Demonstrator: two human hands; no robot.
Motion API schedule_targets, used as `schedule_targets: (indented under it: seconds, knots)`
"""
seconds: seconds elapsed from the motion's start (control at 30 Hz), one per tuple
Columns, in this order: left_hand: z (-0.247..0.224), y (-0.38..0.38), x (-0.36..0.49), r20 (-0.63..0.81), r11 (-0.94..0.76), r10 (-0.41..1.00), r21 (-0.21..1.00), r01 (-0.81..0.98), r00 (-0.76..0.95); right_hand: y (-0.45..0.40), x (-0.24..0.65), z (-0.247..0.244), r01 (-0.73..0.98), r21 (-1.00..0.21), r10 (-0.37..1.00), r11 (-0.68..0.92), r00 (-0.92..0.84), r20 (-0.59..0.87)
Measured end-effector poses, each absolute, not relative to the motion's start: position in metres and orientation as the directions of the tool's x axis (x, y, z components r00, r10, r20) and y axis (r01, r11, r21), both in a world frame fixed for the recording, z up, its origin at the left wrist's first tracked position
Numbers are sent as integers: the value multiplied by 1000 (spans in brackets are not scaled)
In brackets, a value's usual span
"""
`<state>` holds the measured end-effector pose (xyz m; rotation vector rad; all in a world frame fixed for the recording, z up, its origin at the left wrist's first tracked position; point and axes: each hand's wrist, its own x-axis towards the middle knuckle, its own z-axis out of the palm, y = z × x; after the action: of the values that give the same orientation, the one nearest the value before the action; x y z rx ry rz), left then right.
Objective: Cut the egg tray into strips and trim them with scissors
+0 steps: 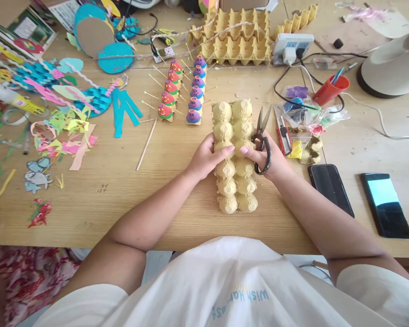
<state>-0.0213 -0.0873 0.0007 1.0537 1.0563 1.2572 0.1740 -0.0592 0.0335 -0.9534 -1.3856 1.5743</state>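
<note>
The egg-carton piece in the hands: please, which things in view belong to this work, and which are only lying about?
Belong to the work:
egg-carton piece, between left hand and right hand
scissors, at the right hand

Seem only lying about:
black phone
phone with lit screen
red cup
white lamp base or appliance

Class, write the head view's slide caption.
Left hand and right hand, the latter with black-handled metal scissors, hold a bumpy yellow cardboard tray.
</note>
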Motion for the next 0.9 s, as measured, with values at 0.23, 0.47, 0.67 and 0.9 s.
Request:
schedule_targets:
  seconds: [0.23,0.47,0.67,0.9]
  knots:
    - [2,-86,-21,-64,71,997,974,-213,40,-59,175,30,8,-1000,950,-24,-312,-25]
    - [2,-84,-20,-109,131,990,947,-292,88,-60,174,27,19,-1000,954,24,-299,18]
    - [4,-83,-21,-87,112,992,943,-314,93,-59,171,28,-33,-999,945,13,-327,23]
    - [6,-83,-21,-69,94,993,951,-295,96,-61,168,36,-60,-998,932,-12,-362,11]
